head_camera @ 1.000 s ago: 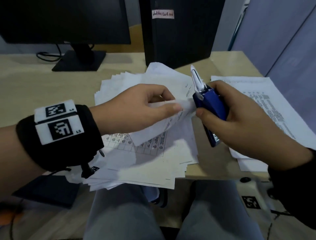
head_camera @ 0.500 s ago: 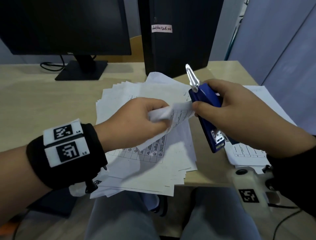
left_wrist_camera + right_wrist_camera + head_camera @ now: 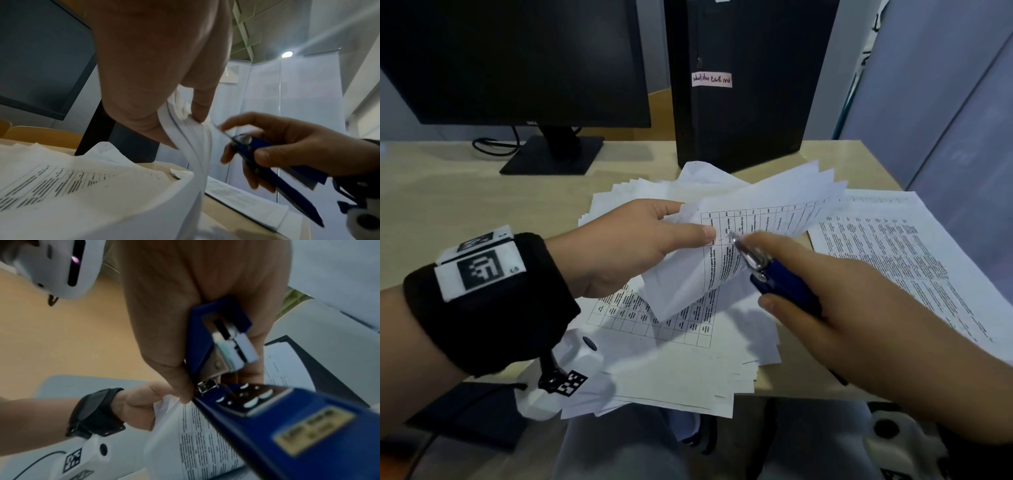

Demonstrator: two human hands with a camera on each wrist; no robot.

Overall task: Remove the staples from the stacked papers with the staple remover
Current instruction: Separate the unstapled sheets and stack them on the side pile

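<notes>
Loose sheet pile [image 3: 681,363] hung over the near desk [image 3: 448,192] edge. Above it, left hand [image 3: 626,246] pinched a stapled bundle [image 3: 750,222] at its corner, thumb on top, sheets lifted and curling down. Right hand [image 3: 859,308] was wrapped around the blue staple remover [image 3: 780,281], metal tip at the pinched corner by the thumb; too blurry to say if it was under a staple. Second paper stack [image 3: 911,253] lay right. Monitor [image 3: 517,61] and PC tower [image 3: 750,78] behind.
</notes>
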